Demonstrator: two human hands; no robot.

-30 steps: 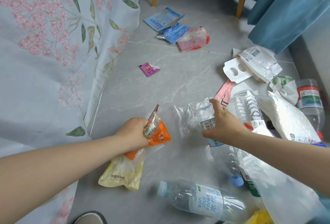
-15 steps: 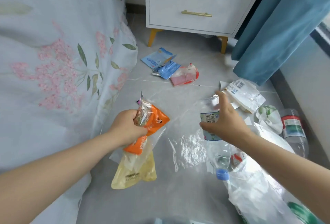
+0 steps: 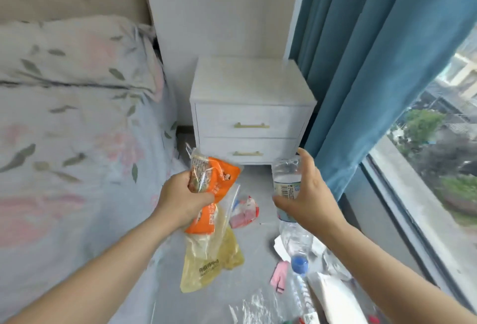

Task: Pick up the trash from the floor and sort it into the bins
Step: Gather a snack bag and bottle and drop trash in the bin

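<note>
A bundle of soft wrappers is gripped in the left hand [image 3: 178, 199], with the fingers curled tightly round its middle. A crumpled orange plastic snack packet [image 3: 222, 176] stands out at the top, and a translucent yellow plastic bag [image 3: 209, 261] hangs below the fist. They are bunched together, it seems, so that all the film-type trash can be carried in one hand.

A clear plastic water bottle [image 3: 286, 184] with a blue cap is held in the right hand [image 3: 309, 194], thumb and fingers wrapped round its labelled part. It is held upside down, with the cap pointed at the grey floor [image 3: 255, 184]. The bottle is kept apart from the wrappers, probably because it is meant for a different bin.

No bins are seen in this view. More trash is left lying on the floor: a red-and-white packet [image 3: 245, 214] seen between the two hands, a pink card [image 3: 280, 273], crinkled clear film [image 3: 254, 308] and a white bag [image 3: 335, 303] near the lower edge. The sorting is judged to be far from finished.
</note>
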